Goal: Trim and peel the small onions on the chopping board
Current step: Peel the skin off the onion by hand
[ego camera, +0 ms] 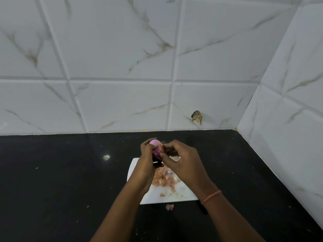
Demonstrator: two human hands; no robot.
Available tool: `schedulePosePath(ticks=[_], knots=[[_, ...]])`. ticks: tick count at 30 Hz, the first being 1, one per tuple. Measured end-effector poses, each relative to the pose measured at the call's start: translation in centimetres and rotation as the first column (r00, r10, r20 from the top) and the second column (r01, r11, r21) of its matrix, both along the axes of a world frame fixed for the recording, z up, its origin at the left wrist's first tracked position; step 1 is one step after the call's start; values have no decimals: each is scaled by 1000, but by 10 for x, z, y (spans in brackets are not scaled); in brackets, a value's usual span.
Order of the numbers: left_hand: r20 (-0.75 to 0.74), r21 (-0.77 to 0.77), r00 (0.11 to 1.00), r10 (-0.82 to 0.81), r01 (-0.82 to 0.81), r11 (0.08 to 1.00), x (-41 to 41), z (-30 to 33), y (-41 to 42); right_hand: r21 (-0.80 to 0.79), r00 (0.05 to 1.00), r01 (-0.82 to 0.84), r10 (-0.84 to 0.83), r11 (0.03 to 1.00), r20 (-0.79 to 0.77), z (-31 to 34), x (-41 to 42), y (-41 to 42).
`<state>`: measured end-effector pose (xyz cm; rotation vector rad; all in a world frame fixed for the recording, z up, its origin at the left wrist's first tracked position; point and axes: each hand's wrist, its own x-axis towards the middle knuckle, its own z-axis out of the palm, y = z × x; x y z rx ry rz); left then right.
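Broadly, the black worktop (61,180) carries a white chopping board (181,194) set close to the person, likely so scraps drop onto it; a heap of peelings (165,179) lies there. Above the board's far edge, the left hand (148,163) grips a small purple onion (156,147), turning it toward the right hand (181,161), whose fingertips pinch its skin to strip it.

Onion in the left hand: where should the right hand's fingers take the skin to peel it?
Probably at the onion's right-facing end, where root hairs stick out and skin looks loose. The left hand wraps the body from the left, so the right hand comes from the right and pinches there.
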<state>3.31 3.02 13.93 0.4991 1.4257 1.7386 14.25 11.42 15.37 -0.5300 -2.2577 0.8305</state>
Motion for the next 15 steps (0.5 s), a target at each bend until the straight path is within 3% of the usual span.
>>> schedulePosePath(ticks=[15], knots=[[-7,4,1000,-7,7,1000,-6,-5,7,-48,992,35,-41,998,-121,-3,-7,-9]])
